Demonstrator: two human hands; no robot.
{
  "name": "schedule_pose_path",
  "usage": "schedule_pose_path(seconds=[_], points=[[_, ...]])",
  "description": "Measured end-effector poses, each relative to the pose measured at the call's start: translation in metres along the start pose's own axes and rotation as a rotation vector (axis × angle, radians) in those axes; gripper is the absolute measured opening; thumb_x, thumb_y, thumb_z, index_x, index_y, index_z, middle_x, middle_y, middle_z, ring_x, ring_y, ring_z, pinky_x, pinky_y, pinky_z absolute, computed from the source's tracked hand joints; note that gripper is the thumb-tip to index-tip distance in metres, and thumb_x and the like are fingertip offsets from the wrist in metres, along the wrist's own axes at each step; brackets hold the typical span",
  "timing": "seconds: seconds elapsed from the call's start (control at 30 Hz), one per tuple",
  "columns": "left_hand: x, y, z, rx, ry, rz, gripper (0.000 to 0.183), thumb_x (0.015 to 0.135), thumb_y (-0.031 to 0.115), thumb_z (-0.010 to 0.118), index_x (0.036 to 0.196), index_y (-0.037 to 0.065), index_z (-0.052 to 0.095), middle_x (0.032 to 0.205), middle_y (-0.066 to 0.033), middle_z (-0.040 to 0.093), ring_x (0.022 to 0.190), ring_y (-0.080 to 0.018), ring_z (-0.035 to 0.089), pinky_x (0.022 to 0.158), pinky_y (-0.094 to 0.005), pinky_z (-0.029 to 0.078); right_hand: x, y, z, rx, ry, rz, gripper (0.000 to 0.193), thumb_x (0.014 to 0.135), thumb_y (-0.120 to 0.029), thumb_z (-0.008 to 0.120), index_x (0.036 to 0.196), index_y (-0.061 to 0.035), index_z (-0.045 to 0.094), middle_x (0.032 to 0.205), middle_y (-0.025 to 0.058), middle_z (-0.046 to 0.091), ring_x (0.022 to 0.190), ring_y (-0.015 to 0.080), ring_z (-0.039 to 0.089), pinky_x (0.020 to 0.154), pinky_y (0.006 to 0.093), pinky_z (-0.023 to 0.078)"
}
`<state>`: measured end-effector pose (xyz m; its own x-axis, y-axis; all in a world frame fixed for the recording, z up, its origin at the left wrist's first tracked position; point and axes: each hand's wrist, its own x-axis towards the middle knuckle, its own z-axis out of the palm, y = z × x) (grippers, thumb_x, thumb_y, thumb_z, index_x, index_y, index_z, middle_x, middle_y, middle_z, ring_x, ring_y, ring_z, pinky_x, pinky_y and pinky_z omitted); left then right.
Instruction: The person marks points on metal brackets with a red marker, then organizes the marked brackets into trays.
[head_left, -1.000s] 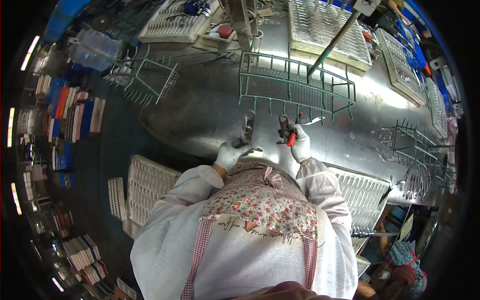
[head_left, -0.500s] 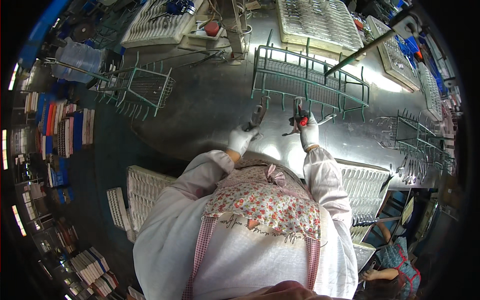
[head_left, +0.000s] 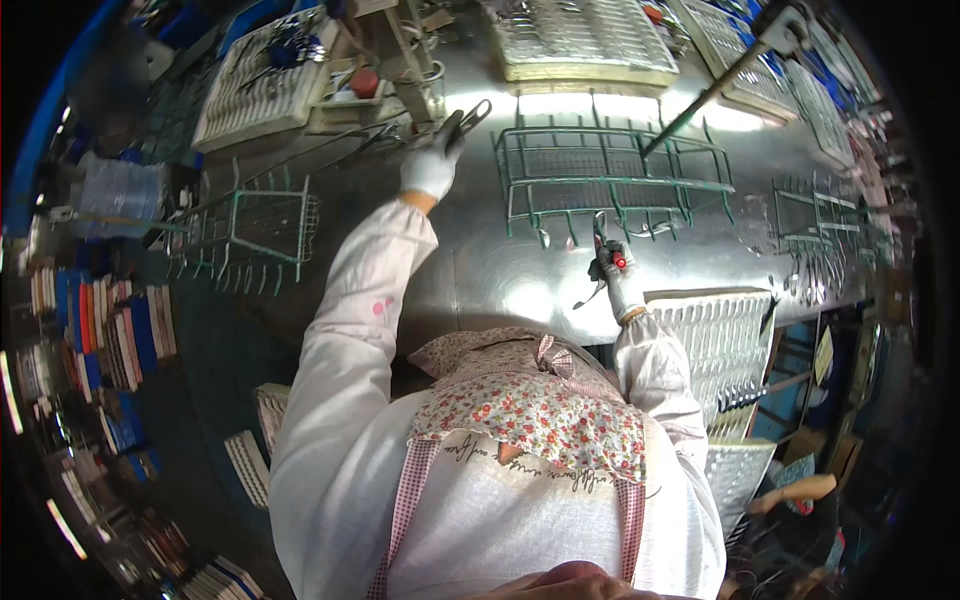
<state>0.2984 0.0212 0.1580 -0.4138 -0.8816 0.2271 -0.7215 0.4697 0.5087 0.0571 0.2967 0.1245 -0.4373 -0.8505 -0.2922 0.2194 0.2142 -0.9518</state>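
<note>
Shiny grey metal worktable (head_left: 470, 275): brightly lit in patches.
Green wire-frame rack (head_left: 615, 181): seen over it.
White-gloved left hand (head_left: 430, 172): closed around a dark slotted metal piece (head_left: 457, 129), left of the rack.
White-gloved right hand (head_left: 625, 288): curled around a red-handled tool (head_left: 619, 260) near the rack (finger closure partly hidden).

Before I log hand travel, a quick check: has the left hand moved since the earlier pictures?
Yes: the left hand has moved forward and is now much nearer the upright metal post.
</note>
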Motion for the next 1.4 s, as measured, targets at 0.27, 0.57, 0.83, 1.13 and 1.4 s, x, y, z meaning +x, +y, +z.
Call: schedule_pose_path(seconds=[0.27,0.57,0.83,1.13,1.4], points=[[0.018,-0.007,0.076,-0.782,-0.516,0.147,0.031,0.091,0.019,0.049,0.118,0.006,0.054,0.1,-0.0149,0.065,0.086,-0.0285,0.062,0.074,-0.0367,0.048,-0.031,-0.014,-0.001,-0.163,0.099,0.033,0.015,0.092,-0.012,0.054,0.101,-0.0025,0.047,0.07,0.0069,0.056,0.061,0.0138,0.055,0.055,0.026,0.045],[-0.012,-0.004,0.041,-0.706,-0.459,-0.074,0.017,0.087,0.018,0.054,0.092,0.003,0.062,0.079,-0.0092,0.064,0.076,-0.0197,0.063,0.067,-0.0342,0.048,-0.03,-0.007,-0.012,-0.27,0.001,0.044,0.01,0.09,-0.009,0.056,0.097,-0.0032,0.051,0.066,0.0037,0.055,0.056,0.0122,0.054,0.051,0.0241,0.043],[-0.029,-0.019,0.063,-0.116,-0.474,-0.08,0.029,0.088,0.019,0.05,0.111,0.002,0.057,0.092,-0.0166,0.065,0.083,-0.0286,0.063,0.069,-0.0376,0.048,-0.03,-0.028,-0.034,-0.373,0.051,-0.045,0.029,0.083,-0.015,0.061,0.111,-0.0086,0.054,0.083,0.0136,0.064,0.072,0.022,0.064,0.065,0.0341,0.05],[-0.159,-0.035,0.142,-0.143,-0.101,-0.15,0.041,0.087,0.031,0.056,0.102,-0.006,0.062,0.101,-0.0222,0.065,0.09,-0.0356,0.062,0.082,-0.0407,0.046,-0.108,0.023,-0.159,-0.463,0.35,-0.29,0.025,0.08,-0.005,0.058,0.105,-0.0106,0.058,0.088,0.0132,0.066,0.082,0.028,0.065,0.07,0.0353,0.05],[-0.205,0.146,0.124,0.346,-1.393,0.214,0.045,0.082,0.043,0.056,0.101,0.003,0.066,0.105,-0.0208,0.063,0.096,-0.0376,0.061,0.085,-0.0391,0.048,-0.247,0.091,-0.373,-0.753,1.287,0.338,0.024,0.082,-0.017,0.056,0.105,-0.0163,0.061,0.089,0.0163,0.066,0.084,0.0334,0.064,0.072,0.0415,0.049]])
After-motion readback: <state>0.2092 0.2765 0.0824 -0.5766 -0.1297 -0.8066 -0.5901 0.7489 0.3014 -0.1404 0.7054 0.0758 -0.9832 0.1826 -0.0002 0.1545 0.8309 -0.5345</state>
